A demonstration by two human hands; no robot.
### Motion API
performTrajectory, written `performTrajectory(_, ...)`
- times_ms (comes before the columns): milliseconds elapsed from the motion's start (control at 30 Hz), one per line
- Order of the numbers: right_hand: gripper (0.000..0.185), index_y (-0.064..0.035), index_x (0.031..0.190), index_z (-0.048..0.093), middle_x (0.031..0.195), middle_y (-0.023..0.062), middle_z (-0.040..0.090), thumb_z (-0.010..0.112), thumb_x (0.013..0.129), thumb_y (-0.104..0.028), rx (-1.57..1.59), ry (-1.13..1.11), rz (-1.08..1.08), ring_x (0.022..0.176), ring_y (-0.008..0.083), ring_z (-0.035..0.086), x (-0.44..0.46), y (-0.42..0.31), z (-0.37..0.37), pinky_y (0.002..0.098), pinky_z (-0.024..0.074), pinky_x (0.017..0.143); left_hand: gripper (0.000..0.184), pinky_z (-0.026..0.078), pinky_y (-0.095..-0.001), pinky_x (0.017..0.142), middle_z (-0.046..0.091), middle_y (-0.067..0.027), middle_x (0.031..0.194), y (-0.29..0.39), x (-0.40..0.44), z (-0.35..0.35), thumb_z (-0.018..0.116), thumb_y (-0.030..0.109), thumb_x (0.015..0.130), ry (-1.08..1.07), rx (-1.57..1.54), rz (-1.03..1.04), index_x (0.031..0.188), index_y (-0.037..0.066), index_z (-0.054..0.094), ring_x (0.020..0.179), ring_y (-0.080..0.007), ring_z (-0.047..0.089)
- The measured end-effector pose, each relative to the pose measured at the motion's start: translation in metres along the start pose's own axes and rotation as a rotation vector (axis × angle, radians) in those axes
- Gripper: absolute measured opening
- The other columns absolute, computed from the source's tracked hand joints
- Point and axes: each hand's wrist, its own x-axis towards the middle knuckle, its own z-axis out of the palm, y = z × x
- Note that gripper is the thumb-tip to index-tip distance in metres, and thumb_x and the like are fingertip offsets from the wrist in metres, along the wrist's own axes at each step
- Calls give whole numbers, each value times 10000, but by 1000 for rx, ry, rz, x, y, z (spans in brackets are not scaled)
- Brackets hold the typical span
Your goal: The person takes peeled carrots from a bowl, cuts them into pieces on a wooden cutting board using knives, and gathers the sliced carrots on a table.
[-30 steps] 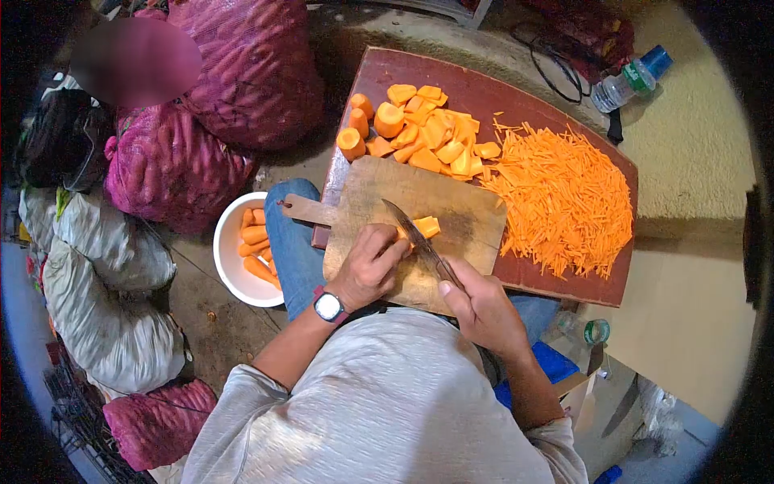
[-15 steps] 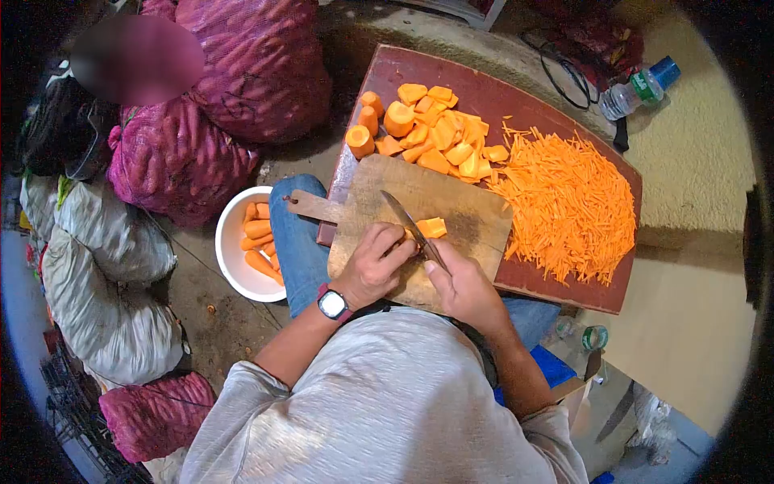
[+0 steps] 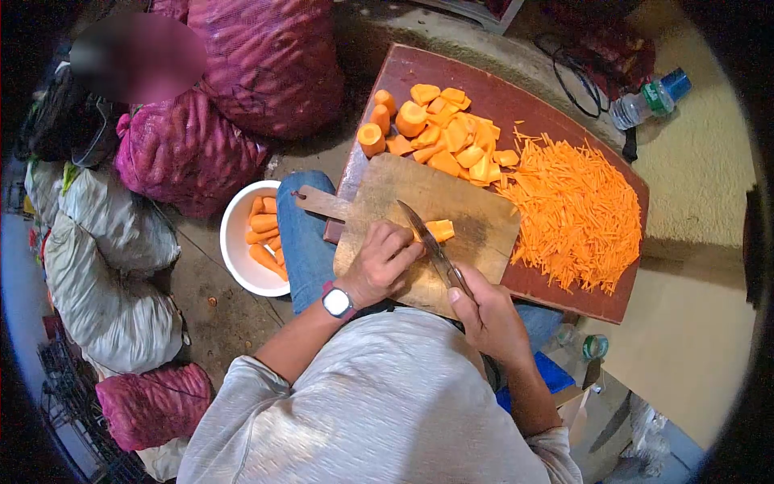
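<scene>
My right hand (image 3: 488, 316) is wrapped round the handle of a knife (image 3: 431, 244), whose blade slants across the wooden cutting board (image 3: 484, 206). My left hand (image 3: 384, 264) has its fingers curled and pressed down on a carrot piece, mostly hidden under them, against the near side of the blade. Just past the blade lie cut carrot slices (image 3: 440, 231). Beyond the board, thick carrot slices and chunks (image 3: 459, 133) are heaped on a red tabletop (image 3: 516, 97). To their right spreads a large pile of carrot strips (image 3: 576, 214).
On the floor at left stands a white bowl (image 3: 234, 256) of whole carrots (image 3: 262, 234). Full pink mesh sacks (image 3: 189, 157) and white sacks (image 3: 113, 298) line the left side. A plastic bottle (image 3: 645, 105) lies on the ledge at upper right.
My right hand has drawn the knife slightly back toward my body and to the right. My left hand keeps its place on the carrot piece. The whole view has shifted a little.
</scene>
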Motion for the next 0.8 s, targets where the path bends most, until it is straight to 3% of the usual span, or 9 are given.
performTrajectory(100,425,-13,1479,547,1060,311,732,584,1097,-196,-22,-22,25,1035,510,739,1,-2,1,528,573,909,531,544,-520,916,634,-188,1131,3,4,-5,799,-8,663,-17,-24,-10,1182,-36,690,1025,-405,641)
performTrajectory(167,434,-5,1481,542,1143,329,726,582,1095,-199,-26,-37,26,1110,528,713,3,3,5,543,560,959,520,522,-507,912,629,-169,1130,0,2,-2,801,31,659,-6,-13,-2,1167,-20,701,1026,-382,631)
performTrajectory(300,439,8,1480,541,1140,330,727,582,1089,-188,-17,-11,91,1108,531,712,23,22,24,542,563,950,485,501,-491,913,633,-144,1119,1,5,2,793,61,664,63,-1,18,1137,-6,710,1021,-350,629)
performTrajectory(367,416,15,1450,558,1054,323,732,584,1084,-180,9,98,-181,1025,529,730,35,44,34,546,573,896,474,501,-489,916,636,-139,1116,-1,9,1,792,56,665,76,4,17,1127,-7,709,1019,-347,633)
performTrajectory(567,381,3,1420,592,1052,309,737,582,1088,-182,68,-14,107,1012,496,746,19,0,7,522,574,896,464,498,-487,925,640,-136,1115,5,8,-7,789,34,668,50,-2,-14,1122,-15,707,1017,-340,640)
performTrajectory(800,387,4,1421,594,1094,296,751,580,1104,-218,10,-5,7,1064,482,751,2,2,1,503,579,917,501,497,-501,926,639,-146,1113,2,5,-5,777,20,661,42,-8,15,1156,-20,714,1005,-346,639)
